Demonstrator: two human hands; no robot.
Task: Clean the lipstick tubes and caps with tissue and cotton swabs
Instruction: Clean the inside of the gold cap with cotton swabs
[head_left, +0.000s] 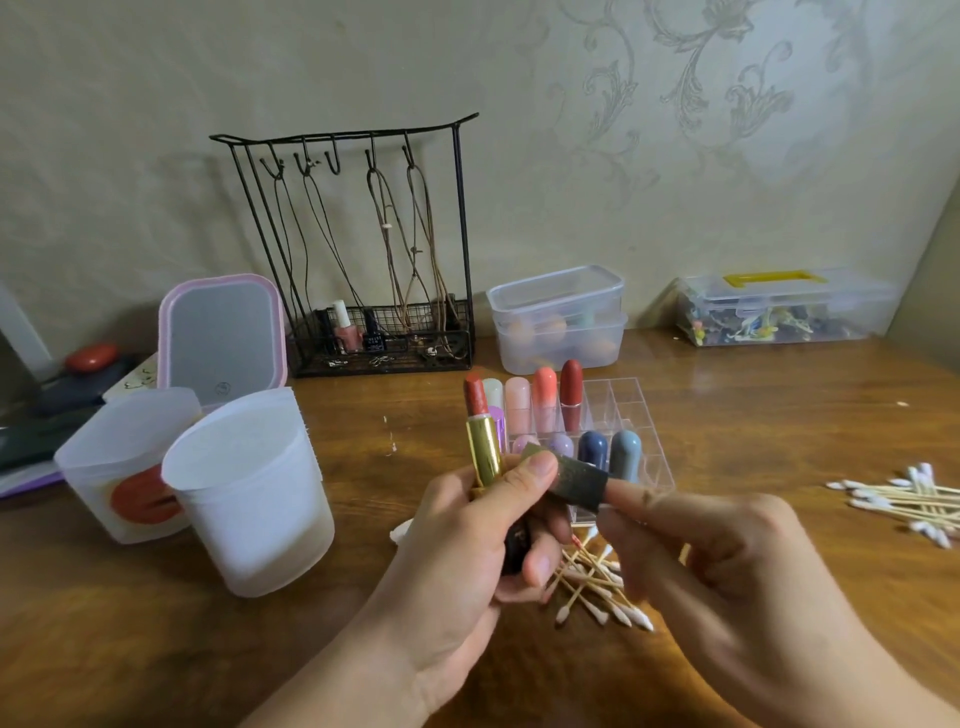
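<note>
One uncapped lipstick (484, 441), upright above the table, gripped in left hand (467, 561). Dark cap (579, 480) sleeved over right hand (727, 577) forefinger, thumb pinching. Step: cap cleaning. Next, probably: swab (597, 587) from pile below.

uncapped gold lipstick (484, 447) upright, perhaps dark cap (579, 482) beside

The left hand (467, 551) hides the lipstick tube's (484, 457) base; the frosted cups' (249, 493) contents look indistinct.
</note>
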